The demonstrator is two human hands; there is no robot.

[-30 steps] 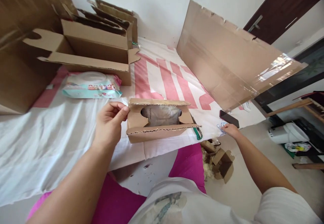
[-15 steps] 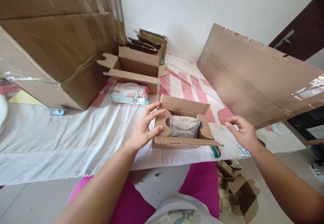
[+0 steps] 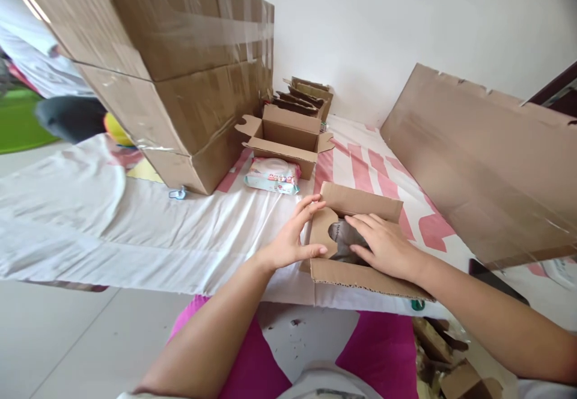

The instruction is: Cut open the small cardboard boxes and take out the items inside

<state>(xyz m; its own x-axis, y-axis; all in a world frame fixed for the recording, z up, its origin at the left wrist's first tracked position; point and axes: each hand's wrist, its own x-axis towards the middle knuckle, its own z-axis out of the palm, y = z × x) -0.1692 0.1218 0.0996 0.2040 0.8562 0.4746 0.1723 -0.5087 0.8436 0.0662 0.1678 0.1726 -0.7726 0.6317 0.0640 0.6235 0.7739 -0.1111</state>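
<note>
Carton point(image 3: 360, 276), small and open-topped, sits near the front edge of the cloth-covered table point(image 3: 220, 237), right of the body's midline; long axis runs left to right across the person, right end angled slightly nearer the body; long flaps folded outward at front and back.

Grey packet point(image 3: 341, 244) lies inside, between the end flaps, partly hidden by the right hand point(image 3: 383, 247); this hand is the nearer one, directly over the packet, fingers spread and tips on its surface; whether they press or merely rest, cannot tell.

Left hand point(image 3: 292, 240) is at the carton's left end, thumb apart from the fingers; thumb on the end flap point(image 3: 321, 231), fingertips by the back left corner; any firm pinch, cannot tell.

Surroundings: wipes pack point(image 3: 273, 176) beyond the left hand; second open box point(image 3: 291, 137) just behind it; green-handled tool point(image 3: 418, 304) by the carton's front right corner; dark phone point(image 3: 496, 282) beyond the right forearm.
</note>
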